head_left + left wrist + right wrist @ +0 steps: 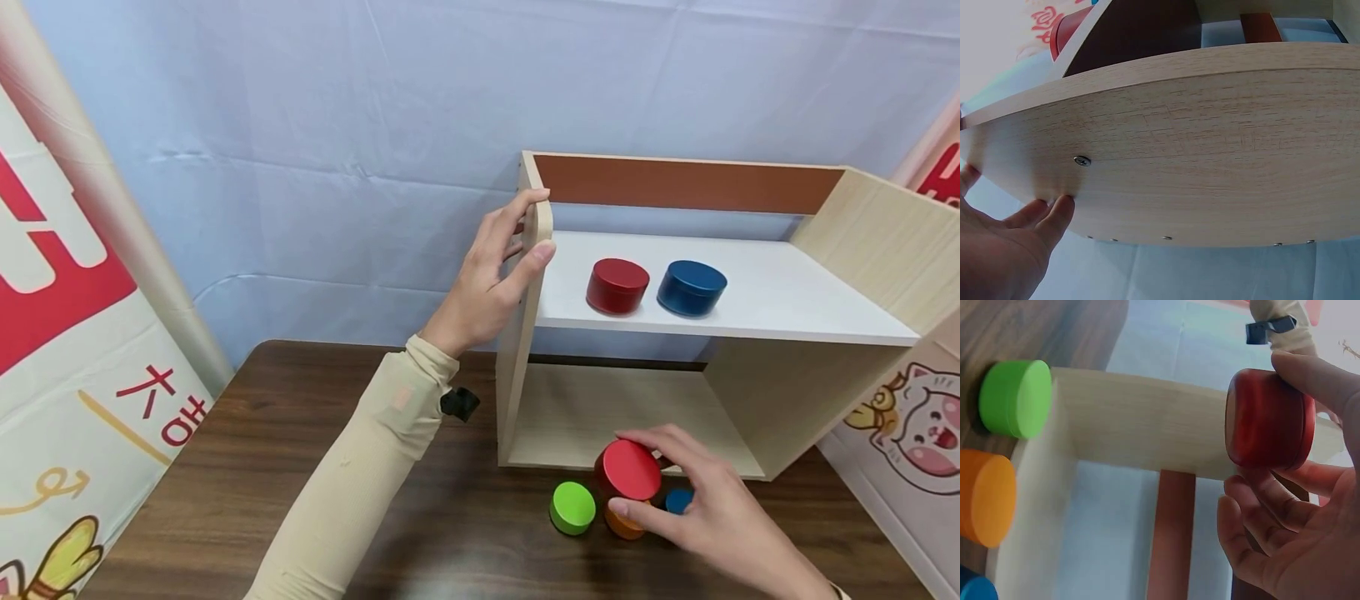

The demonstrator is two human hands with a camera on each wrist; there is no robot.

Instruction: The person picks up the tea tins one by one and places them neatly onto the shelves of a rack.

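Observation:
A light wooden shelf unit stands on the dark table. My left hand grips the front edge of its left side panel, fingers on the outside and thumb on the inside; fingertips touch the panel's edge. In front of the shelf's foot, my right hand holds a red round tin between thumb and fingers, seen close up as the red tin. Under and beside it lie a green tin, an orange tin and a small blue tin.
A darker red tin and a dark blue tin sit side by side on the white upper shelf board. The lower compartment holds nothing. Printed banners stand left and right, with a blue cloth backdrop behind.

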